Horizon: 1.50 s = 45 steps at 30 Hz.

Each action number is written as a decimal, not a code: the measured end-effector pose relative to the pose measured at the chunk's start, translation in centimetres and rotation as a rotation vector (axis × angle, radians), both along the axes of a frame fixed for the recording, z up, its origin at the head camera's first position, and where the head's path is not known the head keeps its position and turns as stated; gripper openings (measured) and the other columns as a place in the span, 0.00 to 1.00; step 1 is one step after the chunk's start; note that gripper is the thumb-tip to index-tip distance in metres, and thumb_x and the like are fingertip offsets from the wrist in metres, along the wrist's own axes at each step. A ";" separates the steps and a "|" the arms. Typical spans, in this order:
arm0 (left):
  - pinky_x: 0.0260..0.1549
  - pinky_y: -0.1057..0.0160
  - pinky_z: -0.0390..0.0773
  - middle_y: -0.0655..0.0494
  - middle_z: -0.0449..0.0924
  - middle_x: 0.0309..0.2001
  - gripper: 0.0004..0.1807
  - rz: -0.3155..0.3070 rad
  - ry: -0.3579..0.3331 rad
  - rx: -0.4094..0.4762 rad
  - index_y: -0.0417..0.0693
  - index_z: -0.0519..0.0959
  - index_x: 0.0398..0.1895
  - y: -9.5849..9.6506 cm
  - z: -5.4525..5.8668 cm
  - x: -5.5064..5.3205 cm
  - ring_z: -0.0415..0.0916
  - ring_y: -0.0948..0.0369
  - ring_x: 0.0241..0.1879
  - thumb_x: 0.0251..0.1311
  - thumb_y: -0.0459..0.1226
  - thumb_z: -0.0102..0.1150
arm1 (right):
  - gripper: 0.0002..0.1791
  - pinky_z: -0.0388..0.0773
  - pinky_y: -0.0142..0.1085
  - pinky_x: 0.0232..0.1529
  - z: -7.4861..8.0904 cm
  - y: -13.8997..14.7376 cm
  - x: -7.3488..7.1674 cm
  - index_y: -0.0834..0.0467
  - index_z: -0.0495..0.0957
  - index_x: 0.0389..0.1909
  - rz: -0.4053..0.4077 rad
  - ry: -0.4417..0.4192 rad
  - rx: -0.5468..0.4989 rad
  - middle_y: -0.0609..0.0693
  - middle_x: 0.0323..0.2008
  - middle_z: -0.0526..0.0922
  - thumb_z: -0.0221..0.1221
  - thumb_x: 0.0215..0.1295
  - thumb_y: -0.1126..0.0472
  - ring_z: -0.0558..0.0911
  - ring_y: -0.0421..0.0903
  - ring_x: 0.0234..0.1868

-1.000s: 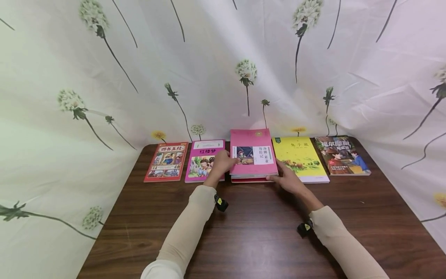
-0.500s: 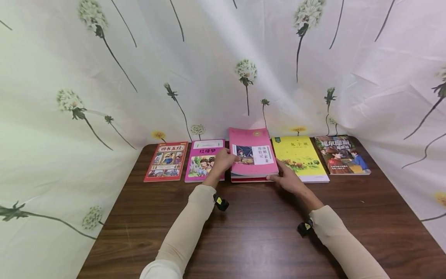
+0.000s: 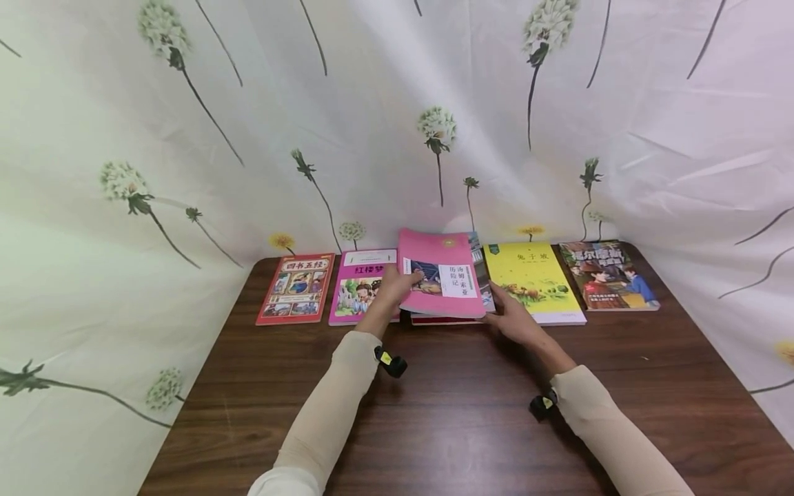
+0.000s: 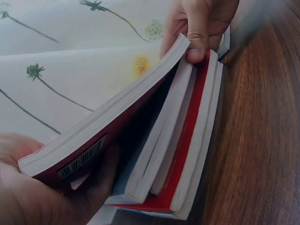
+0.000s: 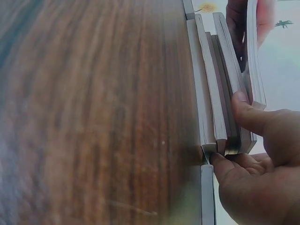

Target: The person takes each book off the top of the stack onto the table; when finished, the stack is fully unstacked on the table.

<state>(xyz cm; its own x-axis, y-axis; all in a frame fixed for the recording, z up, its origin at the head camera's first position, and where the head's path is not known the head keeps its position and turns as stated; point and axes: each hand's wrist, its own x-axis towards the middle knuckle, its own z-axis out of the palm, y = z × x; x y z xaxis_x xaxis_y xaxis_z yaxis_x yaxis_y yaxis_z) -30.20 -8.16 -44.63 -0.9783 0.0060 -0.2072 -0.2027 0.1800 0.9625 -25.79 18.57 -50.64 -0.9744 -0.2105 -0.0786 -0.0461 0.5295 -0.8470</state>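
Observation:
A pink paperback book [image 3: 428, 246] with Chinese lettering is tilted up over a stack of books at the back middle of the table. My left hand [image 3: 392, 289] grips its left edge, thumb on the cover and fingers underneath; its barcode side shows in the left wrist view. Beneath it, a book with a grey-blue cover [image 3: 482, 265] peeks out at the right. Lower in the stack lies a red book [image 4: 190, 136]. My right hand [image 5: 276, 159] holds the stack's right corner, thumb at the upper book's edge and fingers low by the bottom books.
Left of the stack lie a magenta book [image 3: 353, 293] and a red comic-style book [image 3: 300, 286]. A yellow book [image 3: 527, 275] and a dark illustrated book [image 3: 604, 275] lie to the right. Behind the brown wooden table [image 3: 446, 413] hangs a dandelion-print curtain [image 3: 372, 138].
My left hand has lifted the pink book and shifted it left, uncovering part of the grey-blue book below. My right hand has stayed at the stack's right corner.

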 end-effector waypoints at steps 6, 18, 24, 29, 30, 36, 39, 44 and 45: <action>0.57 0.51 0.85 0.39 0.78 0.64 0.29 -0.023 -0.067 0.054 0.39 0.66 0.73 -0.6 -0.1 -0.1 0.81 0.49 0.56 0.73 0.35 0.63 | 0.46 0.60 0.60 0.81 -0.1 0.1 -0.1 0.63 0.43 0.87 0.005 0.000 -0.024 0.67 0.81 0.61 0.59 0.78 0.65 0.62 0.65 0.82; 0.62 0.43 0.82 0.38 0.67 0.74 0.40 -0.014 -0.126 0.145 0.48 0.53 0.83 -1.6 0.0 0.0 0.75 0.45 0.66 0.76 0.40 0.61 | 0.47 0.62 0.60 0.80 -0.4 0.3 -0.1 0.65 0.43 0.86 0.022 0.022 -0.025 0.68 0.80 0.61 0.60 0.78 0.65 0.62 0.67 0.81; 0.49 0.50 0.88 0.41 0.75 0.65 0.36 0.009 -0.152 0.195 0.51 0.57 0.80 -2.6 0.7 0.2 0.81 0.51 0.51 0.76 0.38 0.62 | 0.49 0.56 0.61 0.82 -0.3 0.3 -0.1 0.61 0.44 0.87 0.015 0.030 -0.026 0.67 0.82 0.59 0.64 0.76 0.60 0.60 0.64 0.83; 0.41 0.55 0.90 0.42 0.79 0.60 0.36 0.040 -0.122 0.244 0.52 0.60 0.79 -3.7 0.7 0.4 0.85 0.55 0.45 0.74 0.41 0.65 | 0.50 0.55 0.62 0.82 -0.1 0.3 0.0 0.60 0.45 0.87 0.012 0.023 -0.011 0.68 0.81 0.61 0.65 0.76 0.57 0.59 0.64 0.83; 0.40 0.55 0.91 0.42 0.80 0.60 0.36 0.041 -0.110 0.265 0.52 0.60 0.79 -3.9 0.8 0.5 0.86 0.56 0.44 0.74 0.42 0.65 | 0.50 0.55 0.61 0.82 -0.1 0.3 0.0 0.60 0.45 0.87 0.008 0.016 -0.012 0.68 0.81 0.61 0.65 0.75 0.57 0.59 0.64 0.83; 0.39 0.55 0.91 0.45 0.81 0.58 0.41 0.043 -0.104 0.324 0.56 0.55 0.82 -5.8 1.8 0.8 0.88 0.58 0.40 0.73 0.43 0.67 | 0.51 0.53 0.60 0.83 0.0 0.1 -0.1 0.60 0.44 0.87 0.003 -0.002 -0.010 0.67 0.82 0.58 0.66 0.75 0.55 0.57 0.64 0.84; 0.40 0.55 0.92 0.44 0.80 0.61 0.40 0.043 -0.124 0.330 0.58 0.55 0.82 -6.7 2.5 1.1 0.88 0.57 0.43 0.73 0.41 0.66 | 0.51 0.52 0.60 0.83 0.1 0.1 -0.1 0.60 0.44 0.87 0.003 0.002 0.000 0.68 0.82 0.57 0.65 0.76 0.55 0.56 0.64 0.84; 0.43 0.54 0.92 0.45 0.76 0.68 0.39 0.036 -0.129 0.354 0.61 0.56 0.82 -8.3 3.2 1.5 0.87 0.55 0.48 0.74 0.37 0.64 | 0.51 0.51 0.60 0.84 0.2 0.0 0.0 0.60 0.44 0.87 -0.002 -0.004 0.010 0.67 0.82 0.57 0.66 0.75 0.55 0.55 0.64 0.85; 0.42 0.54 0.92 0.45 0.76 0.67 0.39 0.037 -0.124 0.355 0.61 0.56 0.82 -8.6 3.3 1.7 0.87 0.56 0.48 0.75 0.36 0.63 | 0.51 0.51 0.61 0.84 0.2 0.0 0.0 0.60 0.44 0.87 -0.002 -0.006 0.014 0.67 0.82 0.57 0.65 0.75 0.55 0.55 0.64 0.85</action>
<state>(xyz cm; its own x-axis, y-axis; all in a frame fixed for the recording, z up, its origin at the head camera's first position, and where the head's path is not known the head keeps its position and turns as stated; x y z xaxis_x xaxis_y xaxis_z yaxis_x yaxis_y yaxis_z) -28.53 -16.72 -41.29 -0.9467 0.0640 -0.3157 -0.3221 -0.1696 0.9314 -25.79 18.60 -50.39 -0.9743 -0.2077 -0.0873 -0.0402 0.5417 -0.8396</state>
